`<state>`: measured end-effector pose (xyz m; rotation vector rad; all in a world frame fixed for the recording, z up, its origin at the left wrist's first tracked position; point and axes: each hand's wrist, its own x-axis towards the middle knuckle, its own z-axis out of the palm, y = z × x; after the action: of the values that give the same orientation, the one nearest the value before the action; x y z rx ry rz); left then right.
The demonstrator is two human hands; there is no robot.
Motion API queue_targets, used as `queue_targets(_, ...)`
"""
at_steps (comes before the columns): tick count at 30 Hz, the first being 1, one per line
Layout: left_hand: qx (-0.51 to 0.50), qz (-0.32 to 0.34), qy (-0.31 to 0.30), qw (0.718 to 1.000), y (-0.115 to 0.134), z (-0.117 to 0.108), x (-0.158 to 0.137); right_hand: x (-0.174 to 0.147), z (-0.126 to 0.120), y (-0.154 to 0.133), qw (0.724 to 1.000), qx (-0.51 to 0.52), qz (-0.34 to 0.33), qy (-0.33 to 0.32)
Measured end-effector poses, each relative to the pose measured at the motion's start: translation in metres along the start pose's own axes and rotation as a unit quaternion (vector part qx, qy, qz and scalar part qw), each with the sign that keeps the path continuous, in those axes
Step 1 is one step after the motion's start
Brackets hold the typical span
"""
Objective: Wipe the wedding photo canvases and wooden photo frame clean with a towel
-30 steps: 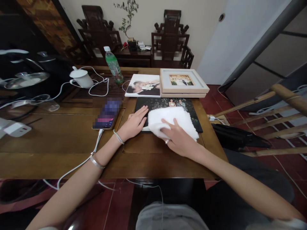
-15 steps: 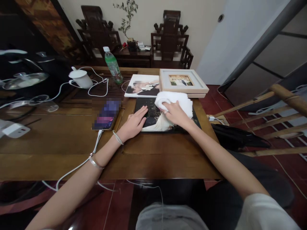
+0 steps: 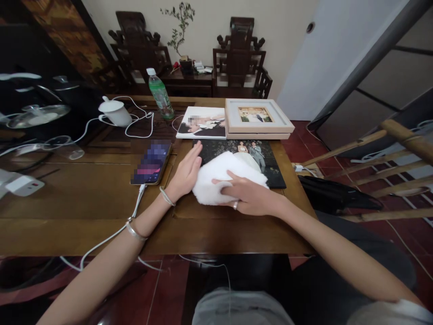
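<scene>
A dark wedding photo panel (image 3: 274, 158) lies flat on the wooden table (image 3: 216, 230), showing a couple against a dark background. Bunched under my right hand (image 3: 248, 194) is a white towel (image 3: 216, 174), which covers the panel's lower left part and hangs over its near edge. The right fingers curl into the towel's folds. At the panel's left edge rests my left hand (image 3: 187, 169), fingers stretched out and holding nothing. The towel's left side reaches close to that hand; I cannot tell if they touch.
Behind the panel lie a white photo board (image 3: 203, 128) and stacked light frames (image 3: 259, 128). To the left are a charging phone (image 3: 152, 162), a green-labelled bottle (image 3: 160, 95), a lidded white cup (image 3: 115, 112), a clear plastic cup (image 3: 69, 148) and loose cables. A bamboo chair (image 3: 402, 135) stands right.
My right hand has moved the towel toward me and left, from the panel's far right to its near left, uncovering the pictured couple. My left hand has shifted slightly left and tilted onto its edge.
</scene>
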<state>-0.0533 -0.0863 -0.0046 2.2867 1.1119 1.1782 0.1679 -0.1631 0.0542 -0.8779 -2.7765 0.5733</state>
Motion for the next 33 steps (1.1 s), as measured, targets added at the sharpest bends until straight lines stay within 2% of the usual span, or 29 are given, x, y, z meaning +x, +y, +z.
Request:
queue_targets(3,0.053,-0.013,-0.113,0.992,0.001,0.002,-0.002,-0.02,-0.013,0.009,0.997,0.006,0.081,0.01)
queue_targets(6,0.108,-0.032,-0.171,0.979,0.002,0.004,-0.004,-0.024,-0.017,0.03,0.99,-0.016,0.132,0.055)
queue_targets(9,0.134,-0.027,-0.178,0.975,0.0,0.005,-0.004,-0.008,-0.015,0.054,0.977,-0.065,0.168,0.117)
queue_targets(13,0.136,-0.014,-0.176,0.975,-0.002,0.005,-0.003,0.04,-0.011,0.068,0.965,-0.088,0.18,0.167)
queue_targets(17,0.133,-0.011,-0.172,0.976,-0.003,0.004,-0.002,0.089,-0.012,0.062,0.966,0.0,0.169,0.198)
queue_targets(20,0.131,-0.009,-0.176,0.976,-0.003,0.004,-0.002,0.103,-0.011,0.057,0.966,0.056,0.14,0.211)
queue_targets(24,0.132,-0.01,-0.179,0.975,-0.003,0.003,-0.002,0.078,-0.012,0.066,0.964,0.05,0.136,0.221)
queue_targets(29,0.129,-0.014,-0.174,0.976,-0.002,0.003,-0.003,0.008,-0.027,0.096,0.948,0.019,0.208,0.242)
queue_targets(33,0.128,-0.017,-0.171,0.977,-0.001,0.003,-0.004,-0.038,-0.026,0.1,0.945,-0.072,0.242,0.206)
